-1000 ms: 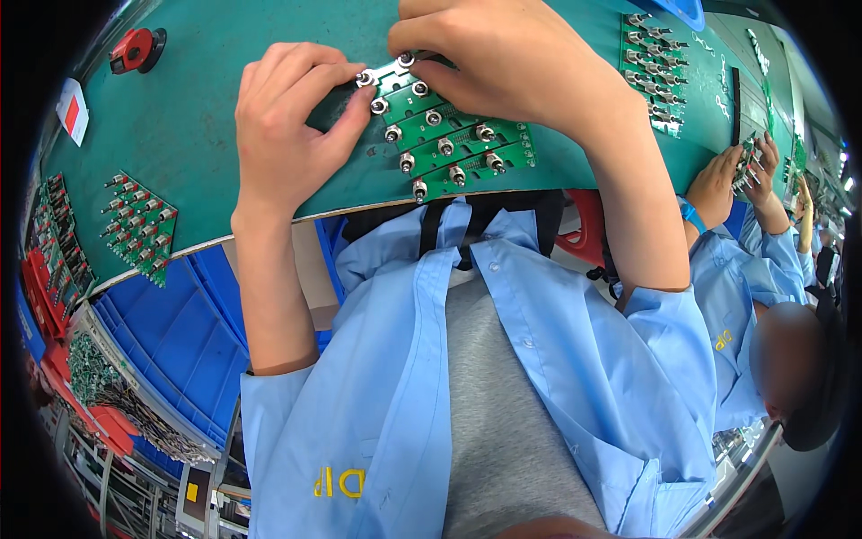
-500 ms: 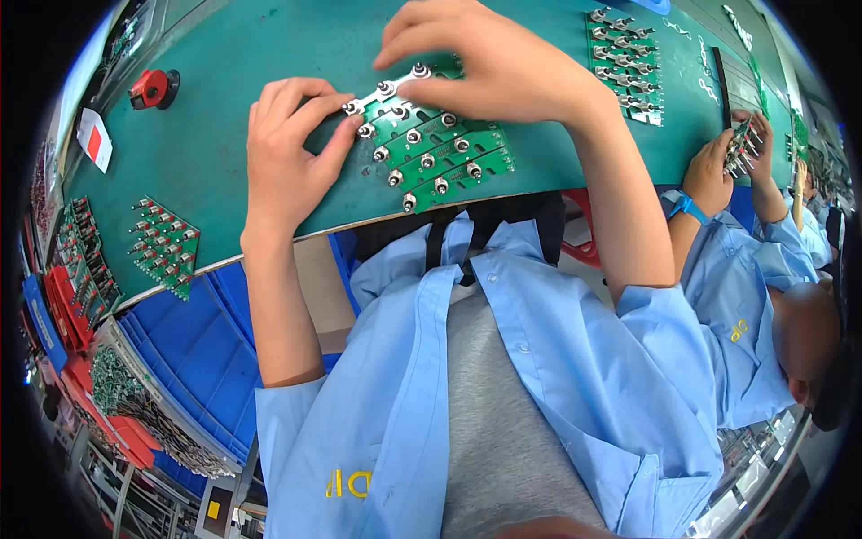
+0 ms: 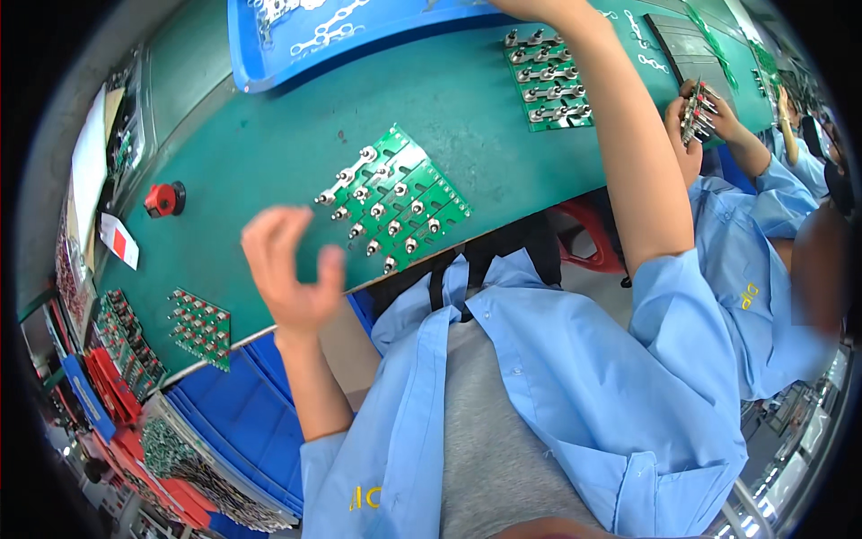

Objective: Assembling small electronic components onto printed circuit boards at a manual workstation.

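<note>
A green circuit board (image 3: 420,180) lies on the green table in front of me, bearing rows of metal threaded posts. Along its far-left row a flat silver metal strip (image 3: 346,174) sits over the posts. My left hand (image 3: 292,269), slightly smeared by motion, hovers just left of the board with fingers and thumb apart and nothing in them. At the top edge my right hand (image 3: 532,7) reaches to the right end of a blue tray (image 3: 241,58); its fingers are out of the picture. Linked silver metal strips (image 3: 330,29) lie inside that tray.
Another board with posts (image 3: 548,81) lies beyond my right forearm. A red and black round object (image 3: 165,199), a tag (image 3: 119,241) and populated boards (image 3: 199,325) are at left. A co-worker's hands (image 3: 687,135) hold a board at right. Blue bins (image 3: 242,404) stand below the table edge.
My right hand has left the board and reached far forward to the blue tray. My left hand has let go of the strip's end and drawn back. The view has shifted, showing more tray.
</note>
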Demonstrator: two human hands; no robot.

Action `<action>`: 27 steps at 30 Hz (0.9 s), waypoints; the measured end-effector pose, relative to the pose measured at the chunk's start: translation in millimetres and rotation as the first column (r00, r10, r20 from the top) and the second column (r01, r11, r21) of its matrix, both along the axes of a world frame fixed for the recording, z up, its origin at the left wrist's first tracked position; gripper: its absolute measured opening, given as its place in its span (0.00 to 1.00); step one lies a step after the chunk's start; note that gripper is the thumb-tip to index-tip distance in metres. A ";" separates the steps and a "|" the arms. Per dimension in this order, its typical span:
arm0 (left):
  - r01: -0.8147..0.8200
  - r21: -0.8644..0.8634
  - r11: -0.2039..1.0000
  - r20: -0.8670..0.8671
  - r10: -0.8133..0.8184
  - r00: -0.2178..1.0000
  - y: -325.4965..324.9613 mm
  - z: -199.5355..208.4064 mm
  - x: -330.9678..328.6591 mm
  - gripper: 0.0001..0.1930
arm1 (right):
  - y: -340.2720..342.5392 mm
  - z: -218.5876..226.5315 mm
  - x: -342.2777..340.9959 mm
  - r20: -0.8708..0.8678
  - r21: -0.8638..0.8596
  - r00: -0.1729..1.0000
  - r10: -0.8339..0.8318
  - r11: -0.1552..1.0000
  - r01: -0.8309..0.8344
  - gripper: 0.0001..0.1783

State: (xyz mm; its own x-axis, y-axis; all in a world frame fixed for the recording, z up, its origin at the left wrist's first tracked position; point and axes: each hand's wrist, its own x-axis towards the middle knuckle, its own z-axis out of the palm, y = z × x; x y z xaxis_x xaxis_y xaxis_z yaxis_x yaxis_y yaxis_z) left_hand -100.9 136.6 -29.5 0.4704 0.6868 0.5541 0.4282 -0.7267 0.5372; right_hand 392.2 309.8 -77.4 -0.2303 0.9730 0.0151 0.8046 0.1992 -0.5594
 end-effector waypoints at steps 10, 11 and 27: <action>0.038 0.100 0.994 -0.384 0.003 0.923 -69.1 -5.3 7.1 0.20 | 62.1 -5.0 -50.5 -0.070 -0.031 0.997 -0.011 0.999 0.009 0.08; 0.040 0.110 0.993 -0.376 0.004 0.927 -68.3 -5.9 9.1 0.19 | 66.1 -5.8 -41.2 -0.074 -0.037 0.997 -0.029 0.999 0.026 0.08; -0.020 0.075 0.997 -0.155 0.032 0.987 -46.9 5.2 16.6 0.14 | -59.9 50.0 -129.3 -0.092 0.261 0.983 0.159 0.956 -0.130 0.06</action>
